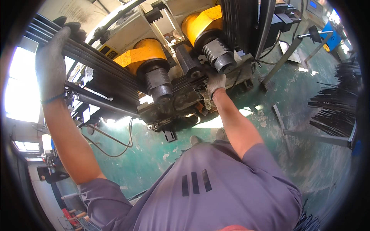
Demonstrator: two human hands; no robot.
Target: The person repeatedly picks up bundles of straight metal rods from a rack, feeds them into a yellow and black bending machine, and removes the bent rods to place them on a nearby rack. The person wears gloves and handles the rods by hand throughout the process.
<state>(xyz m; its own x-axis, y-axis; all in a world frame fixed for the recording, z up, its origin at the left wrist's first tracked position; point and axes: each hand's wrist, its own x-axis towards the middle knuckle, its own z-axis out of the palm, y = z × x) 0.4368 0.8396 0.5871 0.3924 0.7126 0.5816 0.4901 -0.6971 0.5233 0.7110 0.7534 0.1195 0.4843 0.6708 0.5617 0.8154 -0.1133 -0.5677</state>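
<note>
My left hand point(52, 66), in a grey glove with dark fingertips, is raised at the upper left. It is wrapped around a bundle of long dark metal bars point(98, 62) that slopes down to the machine's middle. My right hand point(216, 81), also gloved, reaches in at the machine's front beside a dark steel block point(188, 62). Its fingers are lost in shadow, so what they touch cannot be made out. Two yellow housings point(150, 53) carry thick dark shafts with ridged steel jaws point(158, 79), one on either side of the block.
More dark bars point(237, 26) stand at the machine's upper right. A metal post point(281, 62) rises from the green floor point(150, 153). Stacked thin rods point(332, 106) lie on a rack at the far right. Hoses point(115, 151) loop down at the left. Another person point(56, 176) is far left.
</note>
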